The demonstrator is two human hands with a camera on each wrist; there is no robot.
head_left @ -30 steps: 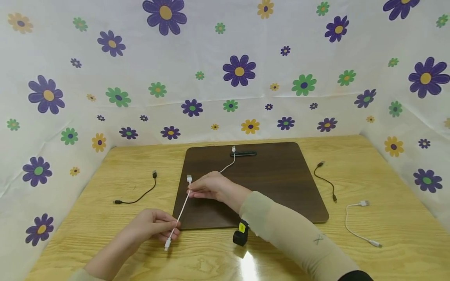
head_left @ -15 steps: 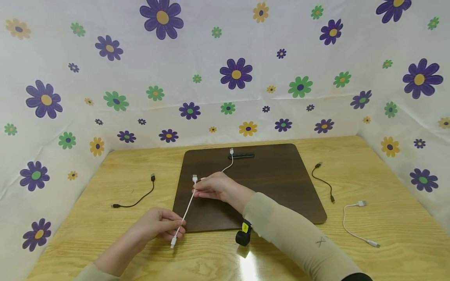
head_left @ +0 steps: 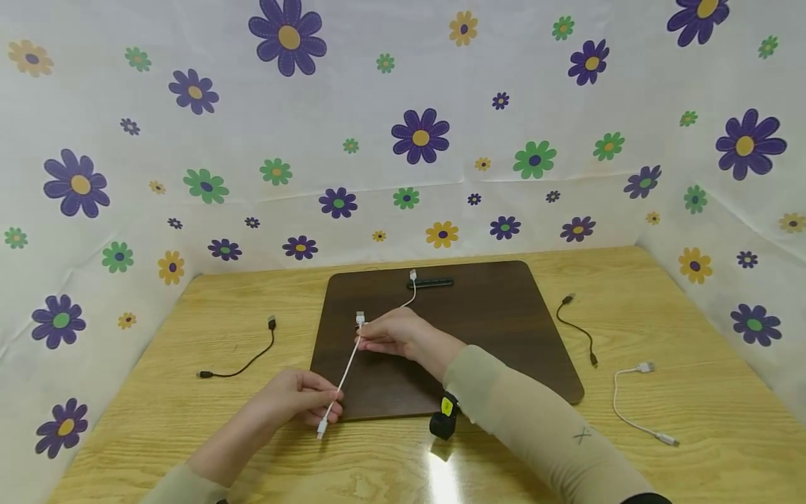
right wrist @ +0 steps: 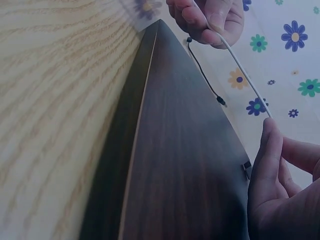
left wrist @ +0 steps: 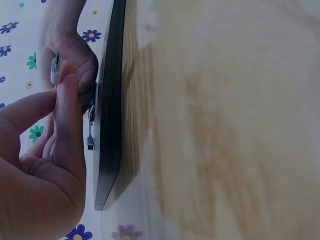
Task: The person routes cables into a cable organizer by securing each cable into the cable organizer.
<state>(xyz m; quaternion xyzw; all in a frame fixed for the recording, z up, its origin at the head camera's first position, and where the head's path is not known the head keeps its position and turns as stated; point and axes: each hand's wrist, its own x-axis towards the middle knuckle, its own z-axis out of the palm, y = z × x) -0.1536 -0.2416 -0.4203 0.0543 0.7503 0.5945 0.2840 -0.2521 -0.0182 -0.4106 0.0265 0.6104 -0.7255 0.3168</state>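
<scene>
A short white USB cable [head_left: 349,364] is stretched at a slant between both hands, above the near left corner of a dark brown board [head_left: 491,336]. My left hand [head_left: 302,397] pinches it near its small plug [left wrist: 56,70], between thumb and forefinger. Farther off, my right hand [head_left: 399,332] pinches it just below the larger USB plug [head_left: 360,318]. In the right wrist view the white cable [right wrist: 245,75] runs taut between the fingertips. A second white cable [head_left: 413,287] lies on the board behind the right hand, which hides part of it.
Left of the board lies a black cable [head_left: 248,360]. To its right are another black cable [head_left: 579,329] and a white cable [head_left: 620,399]. A dark bar-shaped piece [head_left: 434,283] sits at the board's far edge. Flower-printed cloth [head_left: 352,161] encloses the wooden table.
Both hands have shifted right in the head view, carrying the taut white USB cable across the board's near left corner. Their pinch on it looks the same. The view has tilted slightly.
</scene>
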